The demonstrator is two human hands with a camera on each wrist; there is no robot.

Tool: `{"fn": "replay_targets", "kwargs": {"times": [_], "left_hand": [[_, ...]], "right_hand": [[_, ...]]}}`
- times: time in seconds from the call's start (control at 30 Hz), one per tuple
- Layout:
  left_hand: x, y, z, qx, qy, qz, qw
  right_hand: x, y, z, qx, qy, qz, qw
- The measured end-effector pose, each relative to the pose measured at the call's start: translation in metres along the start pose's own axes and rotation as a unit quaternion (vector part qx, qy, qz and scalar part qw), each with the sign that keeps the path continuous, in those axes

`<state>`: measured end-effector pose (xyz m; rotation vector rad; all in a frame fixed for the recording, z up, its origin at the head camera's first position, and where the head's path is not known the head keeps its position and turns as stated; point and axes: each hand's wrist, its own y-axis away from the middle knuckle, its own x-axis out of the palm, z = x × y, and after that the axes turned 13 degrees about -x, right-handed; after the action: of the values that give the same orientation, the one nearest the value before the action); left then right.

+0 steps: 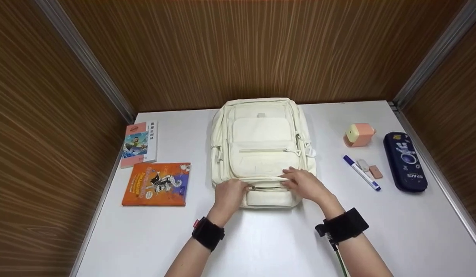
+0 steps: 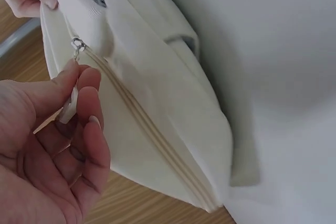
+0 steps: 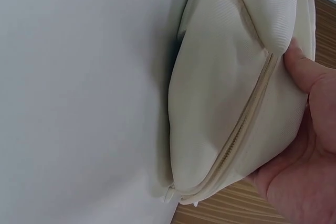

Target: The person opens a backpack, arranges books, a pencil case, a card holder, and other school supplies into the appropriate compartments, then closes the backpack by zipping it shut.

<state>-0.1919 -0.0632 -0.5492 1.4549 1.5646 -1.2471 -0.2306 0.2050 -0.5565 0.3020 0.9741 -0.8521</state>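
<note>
A cream backpack (image 1: 261, 130) lies on the table with its zipped front upward and its near end toward me. At that end, my left hand (image 1: 230, 194) pinches a zipper pull (image 2: 71, 104) between thumb and fingers. The pull hangs from a metal slider (image 2: 77, 44) on a zipper (image 2: 139, 111) that runs along the bag. My right hand (image 1: 305, 186) grips the bag's fabric to the right of the left hand. In the right wrist view, its thumb (image 3: 302, 69) presses one face of the fabric, and its other fingers are partly hidden behind the bag.
On the left lie an orange book (image 1: 157, 184) and a smaller book (image 1: 139, 144). To the right are a pink-and-cream pencil sharpener (image 1: 359, 134), a blue-and-white marker (image 1: 361, 172), two small erasers (image 1: 375, 172) and a dark blue pencil case (image 1: 406, 161). Wood-patterned panels (image 1: 261, 54) enclose the table.
</note>
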Motion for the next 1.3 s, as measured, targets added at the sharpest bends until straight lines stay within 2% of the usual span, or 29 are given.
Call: {"fn": "replay_targets", "kwargs": {"times": [0.13, 0.37, 0.57, 0.7, 0.8, 0.9, 1.0, 1.13, 1.3], "left_hand": [[-0.003, 0.001, 0.01, -0.015, 0.002, -0.009, 0.9998], [-0.012, -0.002, 0.02, -0.049, 0.002, 0.019, 0.9986], [-0.017, -0.001, 0.032, -0.074, -0.006, 0.024, 0.9969], [-0.013, 0.001, 0.036, -0.069, 0.01, 0.041, 0.9967], [-0.008, 0.004, 0.036, -0.059, 0.024, 0.053, 0.9966], [-0.003, 0.007, 0.034, -0.062, 0.032, 0.047, 0.9965], [0.001, 0.008, 0.032, -0.068, 0.04, 0.035, 0.9963], [0.005, 0.009, 0.029, -0.067, 0.046, 0.027, 0.9963], [0.009, 0.008, 0.028, -0.057, 0.05, 0.015, 0.997]], "right_hand": [[-0.001, 0.0, 0.001, 0.027, 0.009, -0.015, 0.999], [-0.002, 0.0, 0.001, 0.027, 0.018, -0.025, 0.999], [-0.003, 0.003, -0.002, 0.035, 0.012, -0.023, 0.999], [-0.004, 0.001, 0.004, 0.039, 0.024, -0.012, 0.999], [-0.002, -0.003, 0.013, 0.017, 0.06, -0.003, 0.998], [0.004, -0.01, 0.023, -0.018, 0.095, -0.001, 0.995], [0.011, -0.017, 0.032, -0.03, 0.109, 0.008, 0.994], [0.023, -0.027, 0.041, 0.004, 0.128, 0.023, 0.992], [0.033, -0.034, 0.043, 0.04, 0.157, 0.022, 0.987]]}}
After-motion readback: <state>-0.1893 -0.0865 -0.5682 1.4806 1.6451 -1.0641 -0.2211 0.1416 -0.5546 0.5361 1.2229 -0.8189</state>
